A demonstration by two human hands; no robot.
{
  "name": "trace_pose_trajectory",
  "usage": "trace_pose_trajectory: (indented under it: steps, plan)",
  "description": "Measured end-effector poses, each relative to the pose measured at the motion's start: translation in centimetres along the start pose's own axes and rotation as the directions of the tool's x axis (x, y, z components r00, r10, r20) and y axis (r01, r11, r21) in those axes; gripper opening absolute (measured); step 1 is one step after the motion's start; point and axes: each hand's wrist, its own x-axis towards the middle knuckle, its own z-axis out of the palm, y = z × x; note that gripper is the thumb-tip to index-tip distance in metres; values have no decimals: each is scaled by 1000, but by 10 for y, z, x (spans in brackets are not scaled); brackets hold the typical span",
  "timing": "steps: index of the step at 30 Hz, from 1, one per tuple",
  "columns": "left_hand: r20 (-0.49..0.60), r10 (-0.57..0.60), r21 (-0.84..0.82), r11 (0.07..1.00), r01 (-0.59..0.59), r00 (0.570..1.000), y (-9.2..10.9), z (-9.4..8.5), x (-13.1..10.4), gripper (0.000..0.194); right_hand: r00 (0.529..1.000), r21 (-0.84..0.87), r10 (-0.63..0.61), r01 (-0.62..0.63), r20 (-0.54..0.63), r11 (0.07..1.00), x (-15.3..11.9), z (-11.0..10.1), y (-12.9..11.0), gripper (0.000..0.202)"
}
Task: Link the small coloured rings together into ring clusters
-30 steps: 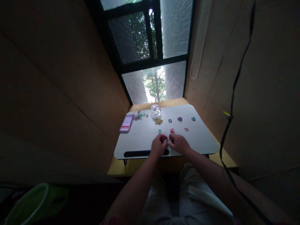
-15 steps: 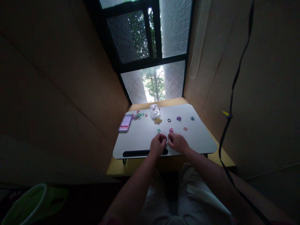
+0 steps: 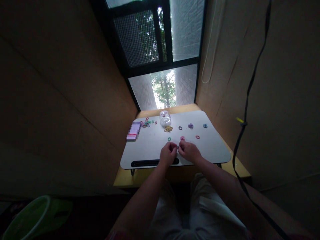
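Observation:
Close together over the front of a white lap desk (image 3: 147, 150), my left hand (image 3: 168, 154) and my right hand (image 3: 189, 152) both have their fingers pinched. Between the fingertips is a tiny dark spot, too small to name. Just beyond the right fingers lie pink rings (image 3: 182, 138), which look like small hair ties. A green ring (image 3: 169, 139) rests ahead of my left hand, and a red ring (image 3: 197, 137) is off to the right. Farther back sit a yellow pile (image 3: 168, 129), a dark ring (image 3: 180, 128), a purple bunch (image 3: 190, 126) and a blue bunch (image 3: 205, 126).
A clear plastic jar (image 3: 165, 119) stands at the back of the desk. Mixed coloured rings (image 3: 145, 123) lie at the back left beside a blurred phone-like object (image 3: 133, 131). A black slot (image 3: 145, 163) runs along the front edge. At right hangs a dark cord (image 3: 250, 86); a green basket (image 3: 37, 216) is at lower left.
My two hands stay almost in place, fingertips still pinched close together. The rings on the desk look unchanged.

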Motion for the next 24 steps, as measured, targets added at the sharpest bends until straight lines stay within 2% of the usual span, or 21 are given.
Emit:
trace_pose_trajectory:
  steps: [19, 24]
  plan:
    - [-11, -4, 10, 1000, 4, 1000, 0, 0, 0, 9, 999, 70, -35, 34, 25, 997, -2, -3, 1, 12]
    - [4, 7, 60, 998, -7, 1000, -1, 0, 1, 10, 998, 76, -59, 57, 21, 995, -2, -2, 2, 11]
